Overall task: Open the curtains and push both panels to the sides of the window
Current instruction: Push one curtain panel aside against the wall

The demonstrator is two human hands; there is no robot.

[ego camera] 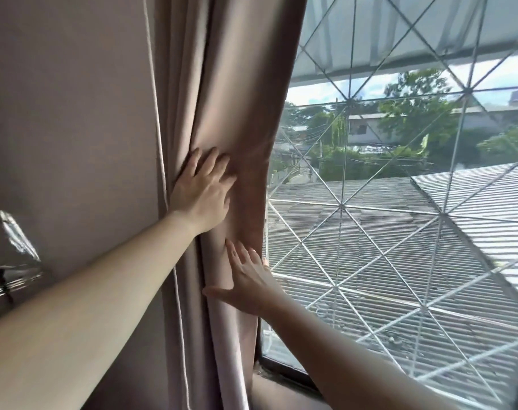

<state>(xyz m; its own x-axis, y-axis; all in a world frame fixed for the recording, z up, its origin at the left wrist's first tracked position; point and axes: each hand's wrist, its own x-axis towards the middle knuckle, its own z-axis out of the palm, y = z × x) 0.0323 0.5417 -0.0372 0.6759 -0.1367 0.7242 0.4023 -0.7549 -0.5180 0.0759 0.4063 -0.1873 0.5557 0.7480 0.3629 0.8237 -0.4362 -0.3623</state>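
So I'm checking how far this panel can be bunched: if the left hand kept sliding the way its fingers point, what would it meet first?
Only more curtain panel: the left hand already lies flat on it, fingers pointing up-right. Depth is unclear.

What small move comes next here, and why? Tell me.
Probably press the bunched dusty-pink fabric curtain panel further left toward the wall with both flat hands, left hand above, right hand below, because its lower edge still overlaps the window glass.

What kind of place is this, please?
Probably an upstairs room in a house: a curtain hangs beside a window with a metal grille, and roofs lie below outside.
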